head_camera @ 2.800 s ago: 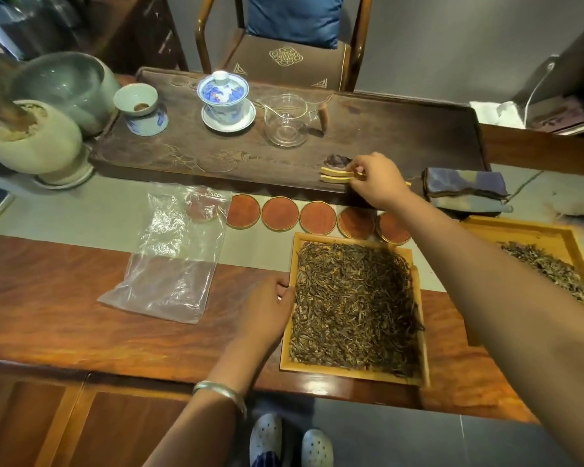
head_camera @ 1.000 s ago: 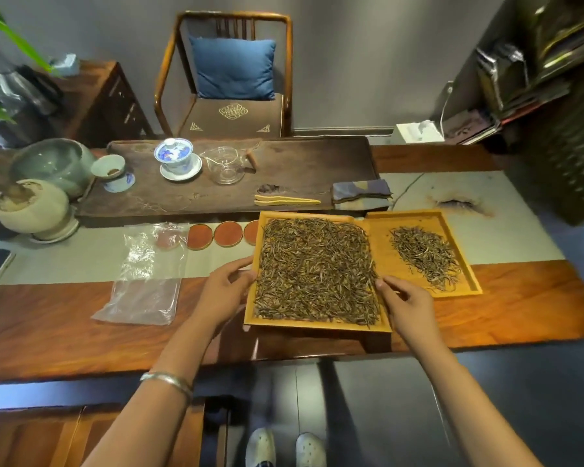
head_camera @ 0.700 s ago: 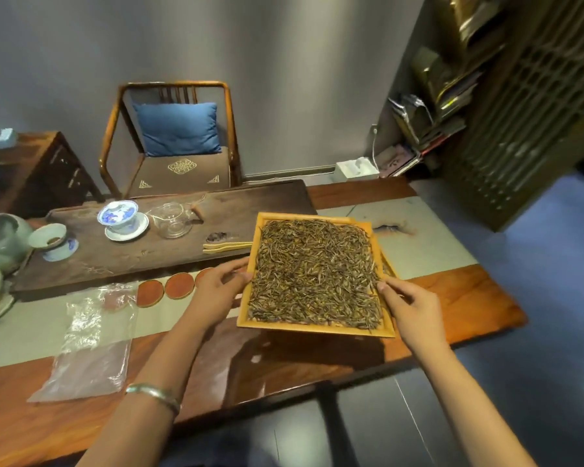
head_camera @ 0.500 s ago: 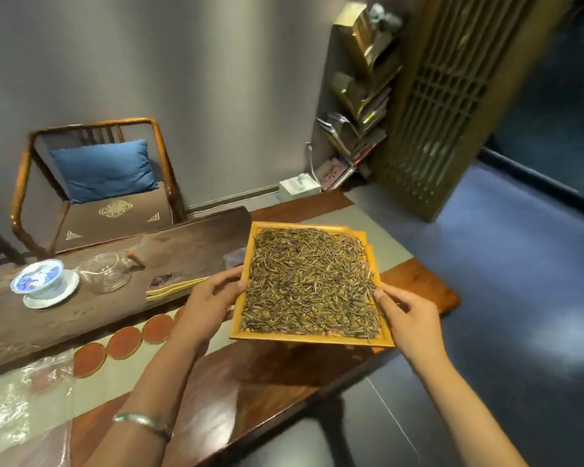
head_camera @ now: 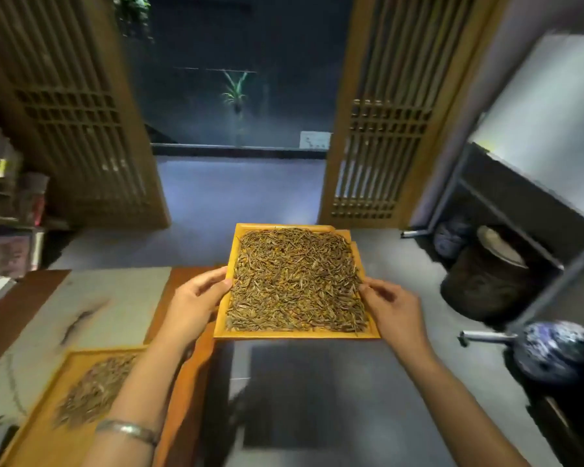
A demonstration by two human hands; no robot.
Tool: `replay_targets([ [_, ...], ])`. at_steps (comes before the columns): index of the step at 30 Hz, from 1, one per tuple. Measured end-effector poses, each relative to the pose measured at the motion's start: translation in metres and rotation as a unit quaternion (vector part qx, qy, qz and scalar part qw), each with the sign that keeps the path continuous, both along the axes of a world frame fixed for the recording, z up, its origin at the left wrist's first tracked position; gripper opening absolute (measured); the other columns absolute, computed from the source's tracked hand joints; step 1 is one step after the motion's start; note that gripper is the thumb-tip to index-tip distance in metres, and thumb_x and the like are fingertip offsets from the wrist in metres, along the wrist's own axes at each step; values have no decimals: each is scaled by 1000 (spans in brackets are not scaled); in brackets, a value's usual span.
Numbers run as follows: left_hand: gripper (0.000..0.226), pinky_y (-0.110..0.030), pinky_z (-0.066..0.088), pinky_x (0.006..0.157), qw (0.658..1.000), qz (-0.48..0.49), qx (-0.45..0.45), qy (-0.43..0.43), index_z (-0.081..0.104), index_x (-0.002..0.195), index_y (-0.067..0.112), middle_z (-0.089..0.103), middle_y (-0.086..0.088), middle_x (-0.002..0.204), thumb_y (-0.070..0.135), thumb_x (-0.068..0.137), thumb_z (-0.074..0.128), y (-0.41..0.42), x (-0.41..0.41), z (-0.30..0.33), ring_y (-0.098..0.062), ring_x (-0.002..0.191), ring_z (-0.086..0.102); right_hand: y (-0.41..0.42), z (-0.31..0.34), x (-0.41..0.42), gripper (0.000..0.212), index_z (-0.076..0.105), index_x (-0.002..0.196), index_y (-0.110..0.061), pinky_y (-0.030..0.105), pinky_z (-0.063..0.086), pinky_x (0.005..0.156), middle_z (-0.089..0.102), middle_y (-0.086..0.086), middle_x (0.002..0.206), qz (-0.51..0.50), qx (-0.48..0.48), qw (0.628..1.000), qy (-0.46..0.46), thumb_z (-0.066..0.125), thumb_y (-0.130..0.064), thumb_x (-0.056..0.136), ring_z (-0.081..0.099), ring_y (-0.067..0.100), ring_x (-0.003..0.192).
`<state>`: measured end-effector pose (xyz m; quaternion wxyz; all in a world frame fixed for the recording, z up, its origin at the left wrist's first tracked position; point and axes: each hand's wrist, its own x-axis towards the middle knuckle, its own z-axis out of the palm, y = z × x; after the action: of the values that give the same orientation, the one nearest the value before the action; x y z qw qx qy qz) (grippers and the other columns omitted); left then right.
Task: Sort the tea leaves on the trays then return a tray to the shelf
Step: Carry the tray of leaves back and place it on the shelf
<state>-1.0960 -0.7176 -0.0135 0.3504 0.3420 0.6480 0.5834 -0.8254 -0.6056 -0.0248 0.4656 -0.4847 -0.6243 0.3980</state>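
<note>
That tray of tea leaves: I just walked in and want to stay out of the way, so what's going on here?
A person is carrying the full tray of tea leaves in the air, past the table's edge and over the floor. The left hand holds its left rim and the right hand its right rim. A second tray, with a smaller pile of leaves, sits on the table. No shelf spot is reached yet.

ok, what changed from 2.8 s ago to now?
The right hand left the bamboo tools and took the full tray's right edge. Both hands lifted that tray off the table and swung it right, toward the doorway. The left hand kept its grip on the left edge. The second tray stayed on the table.
</note>
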Motion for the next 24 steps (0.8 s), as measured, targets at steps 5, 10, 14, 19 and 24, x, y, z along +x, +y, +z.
replay_targets([
  [5, 20, -18, 54, 56, 985, -167, 1, -43, 70, 105, 20, 77, 5, 88, 9, 91, 60, 72, 84, -4, -6, 74, 71, -18, 15, 109, 11, 73, 86, -15, 9, 47, 52, 69, -10, 61, -156, -16, 988, 0, 67, -6, 84, 60, -5, 54],
  [10, 16, -32, 59, 65, 955, -284, -12, -83, 68, 105, 21, 77, -2, 90, 16, 91, 61, 114, 176, 1, -17, 78, 72, -49, 26, 193, 10, 74, 87, -17, 16, 52, 59, 73, -7, 69, -276, -29, 961, 13, 67, -10, 84, 69, 5, 66],
  [14, 15, -35, 57, 71, 932, -351, -21, -89, 67, 103, 20, 75, -4, 90, 13, 93, 58, 135, 245, 9, -21, 79, 70, -74, 32, 243, 10, 72, 86, -17, 13, 50, 55, 73, -7, 68, -361, -24, 931, 39, 67, -9, 85, 68, 4, 64],
  [19, 14, -31, 56, 64, 908, -411, -25, -83, 64, 103, 15, 70, -10, 89, 9, 94, 55, 155, 322, 11, -21, 75, 66, -93, 36, 301, 10, 73, 93, -14, 28, 56, 68, 73, -3, 78, -441, -33, 896, 27, 67, -14, 86, 69, 10, 72],
  [24, 17, -27, 54, 56, 895, -441, -32, -65, 66, 106, 11, 73, -9, 86, 9, 92, 56, 187, 399, 3, -18, 70, 69, -93, 33, 356, 8, 73, 88, -16, 35, 57, 74, 73, 4, 83, -483, -35, 875, 32, 66, -12, 86, 69, 19, 81],
])
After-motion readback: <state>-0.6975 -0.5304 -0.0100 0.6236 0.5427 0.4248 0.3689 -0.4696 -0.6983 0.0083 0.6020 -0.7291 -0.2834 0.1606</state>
